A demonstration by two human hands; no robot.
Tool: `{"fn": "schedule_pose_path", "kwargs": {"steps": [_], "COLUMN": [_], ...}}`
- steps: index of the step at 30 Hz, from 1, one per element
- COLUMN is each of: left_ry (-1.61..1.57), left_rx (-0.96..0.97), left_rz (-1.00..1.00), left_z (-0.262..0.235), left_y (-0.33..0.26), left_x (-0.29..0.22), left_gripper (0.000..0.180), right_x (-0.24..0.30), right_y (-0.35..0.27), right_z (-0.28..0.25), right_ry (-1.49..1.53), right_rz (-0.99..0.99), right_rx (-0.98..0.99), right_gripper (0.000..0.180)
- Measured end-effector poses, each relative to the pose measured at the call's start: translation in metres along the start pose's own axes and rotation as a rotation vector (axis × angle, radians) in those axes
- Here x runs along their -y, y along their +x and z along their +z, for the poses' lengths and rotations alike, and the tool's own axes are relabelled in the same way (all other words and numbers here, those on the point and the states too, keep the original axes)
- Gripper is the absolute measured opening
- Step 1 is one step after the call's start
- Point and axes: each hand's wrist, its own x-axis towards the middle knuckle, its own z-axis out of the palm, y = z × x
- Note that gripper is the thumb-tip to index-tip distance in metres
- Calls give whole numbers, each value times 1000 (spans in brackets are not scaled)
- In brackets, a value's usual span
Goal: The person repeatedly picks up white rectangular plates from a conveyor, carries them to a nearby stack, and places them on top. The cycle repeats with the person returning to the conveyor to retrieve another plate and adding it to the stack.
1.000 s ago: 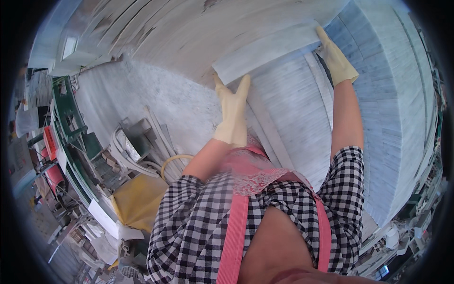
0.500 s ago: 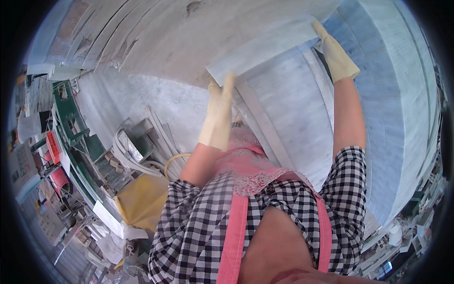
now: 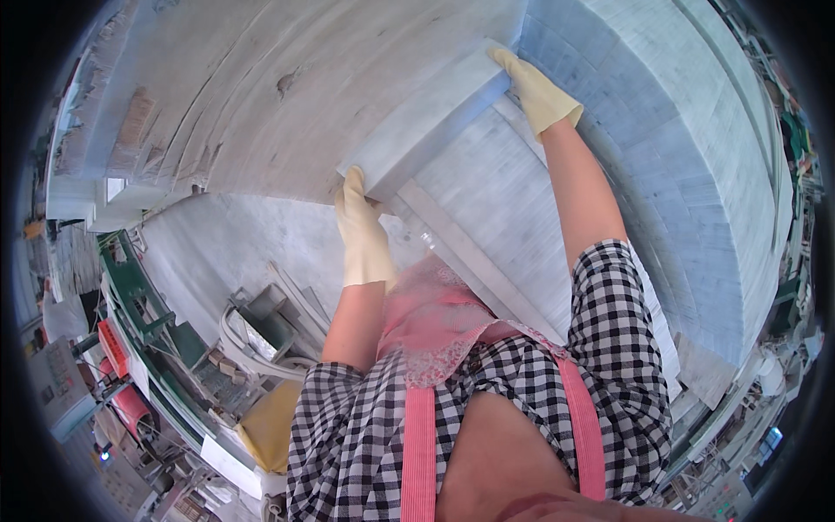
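A long pale grey stone slab is lifted off a stack of similar slabs. My left hand, in a yellow rubber glove, grips the slab's near-left end. My right hand, also gloved, holds its far-right end. The slab tilts, its right end higher in the picture. My checked sleeves and pink apron fill the lower middle.
More stacked grey slabs run along the right. A large rough stone surface lies beyond the slab. At the left stand a green machine frame, white hoses, a yellow bag and red containers.
Both hands have moved the slab up and to the left, raising it further off the stack. The view has swung with it.
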Motion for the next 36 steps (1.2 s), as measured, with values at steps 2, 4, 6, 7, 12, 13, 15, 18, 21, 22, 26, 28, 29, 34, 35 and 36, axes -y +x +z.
{"fn": "schedule_pose_path", "kwargs": {"steps": [2, 4, 6, 7, 12, 13, 15, 18, 21, 22, 26, 28, 29, 34, 35, 36], "left_ry": [-54, -84, -62, -27, 115, 111, 118, 121, 146, 194, 280, 245, 231, 188, 266, 462], "left_rx": [50, 89, 113, 127, 131, 157, 171, 122, 135, 184, 157, 213, 263, 95, -2, 13], "left_rz": [-2, -60, -96, -95, 13, 22, 21, -17, -8, 38, 33, 112, 172, -11, -175, -248], "left_z": [-3, -8, -12, -14, -16, -17, -18, -26, -38, -44, -62, -75, -85, -181, -198, -217], "left_y": [7, 18, 29, 31, 42, 48, 56, 78, 110, 121, 155, 166, 172, 199, 210, 218], "left_x": [2, 3, 6, 6, 13, 12, 8, 2, -3, -7, -24, -23, -17, 103, 139, 173], "left_gripper": [68, 70, 71, 72, 73, 72, 69, 64, 67, 71, 79, 79, 79, 73, 68, 63], "right_x": [-10, -25, -41, -46, -67, -69, -67, -68, -79, -86, -132, -155, -165, -192, -193, -192], "right_y": [7, 15, 19, 17, -35, -51, -93, -164, -218, -238, -319, -347, -360, -416, -422, -427], "right_z": [1, 1, -1, -3, -25, -27, -34, -47, -53, -53, -50, -50, -50, -28, -20, -11], "right_ry": [-4, -123, -74, -49, -174, -256, -80, 135, 209, 192, 114, 127, 116, 293, 298, 297], "right_rz": [-14, -9, -75, -94, -394, -442, -416, -345, -332, -310, -232, -214, -214, -279, -288, -307], "right_rx": [-29, -177, -114, -105, -163, -162, -182, -300, -427, -510, -764, -871, -931, -1297, -1350, -1405], "right_gripper": [79, 82, 80, 79, 67, 64, 58, 51, 49, 49, 52, 53, 54, 52, 51, 51]}}
